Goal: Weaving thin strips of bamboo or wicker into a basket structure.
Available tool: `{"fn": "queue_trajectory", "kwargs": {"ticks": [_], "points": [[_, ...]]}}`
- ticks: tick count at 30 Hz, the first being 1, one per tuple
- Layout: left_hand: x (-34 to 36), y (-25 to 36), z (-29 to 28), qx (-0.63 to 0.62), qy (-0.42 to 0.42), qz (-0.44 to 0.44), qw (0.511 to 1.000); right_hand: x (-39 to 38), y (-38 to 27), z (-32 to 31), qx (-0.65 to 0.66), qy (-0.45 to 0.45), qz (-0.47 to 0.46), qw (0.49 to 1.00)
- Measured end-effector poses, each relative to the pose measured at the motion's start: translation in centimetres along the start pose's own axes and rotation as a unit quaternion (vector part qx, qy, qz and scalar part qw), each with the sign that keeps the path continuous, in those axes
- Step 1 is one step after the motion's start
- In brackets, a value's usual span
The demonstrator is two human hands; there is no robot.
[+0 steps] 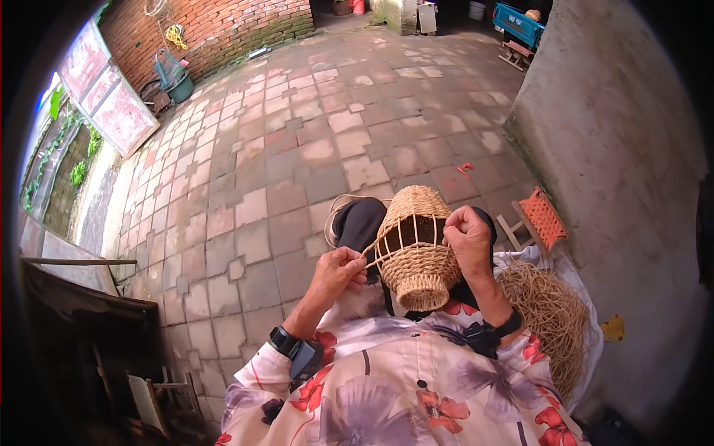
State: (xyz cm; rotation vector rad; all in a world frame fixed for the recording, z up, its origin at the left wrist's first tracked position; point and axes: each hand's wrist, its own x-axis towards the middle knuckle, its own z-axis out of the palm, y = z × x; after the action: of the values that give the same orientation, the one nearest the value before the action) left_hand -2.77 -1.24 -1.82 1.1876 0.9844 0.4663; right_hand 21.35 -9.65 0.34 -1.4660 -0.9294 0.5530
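Observation:
A straw-coloured woven basket [420, 265] lies across my lap, its narrow round end toward me. Between its two woven sections runs an open band of bare upright ribs, with a dark hollow behind them. At the basket's left side, my left hand [338, 275] pinches a twisted straw cord [370, 247] between thumb and fingers. My right hand [470, 239] is closed at the right edge of the open band, gripping the basket there; its fingertips are partly hidden. A loop of cord [331, 215] curves past my left knee.
Beside my right leg, a white sack [593, 327] holds a heap of loose straw cord [543, 312]. A small stool with an orange woven seat [544, 218] stands near the grey wall [617, 134]. Paving tiles [282, 149] spread ahead; dark furniture [82, 334] is at left.

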Motion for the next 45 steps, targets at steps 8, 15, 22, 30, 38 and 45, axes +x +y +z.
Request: {"fn": "queue_trajectory", "kwargs": {"ticks": [8, 15, 22, 30, 38, 45], "points": [[0.7, 1.0, 0.6, 0.014, 0.028, 0.037, 0.999, -1.5, 1.3, -1.7, 0.14, 0.025, 0.052, 0.988], [1.6, 2.9, 1.0, -0.08, -0.057, 0.067, 0.993, -1.7, 1.8, -2.9, 0.159, 0.021, 0.129, 0.979], [2.8, 4.2, 4.7, 0.039, -0.037, 0.161, 0.986, -1.7, 1.9, -2.9, 0.158, 0.009, 0.124, 0.98], [3.0, 6.2, 7.0, 0.37, 0.099, 0.298, 0.874, -2.0, 2.8, -3.7, 0.141, -0.037, 0.172, 0.974], [3.4, 5.9, 7.6, 0.406, 0.091, 0.346, 0.841, -0.5, -3.1, -0.6, -0.147, 0.008, -0.109, 0.983], [2.5, 4.7, 5.5, 0.131, 0.018, 0.226, 0.965, 1.3, -3.3, 0.0, -0.22, -0.104, -0.043, 0.969]]}}
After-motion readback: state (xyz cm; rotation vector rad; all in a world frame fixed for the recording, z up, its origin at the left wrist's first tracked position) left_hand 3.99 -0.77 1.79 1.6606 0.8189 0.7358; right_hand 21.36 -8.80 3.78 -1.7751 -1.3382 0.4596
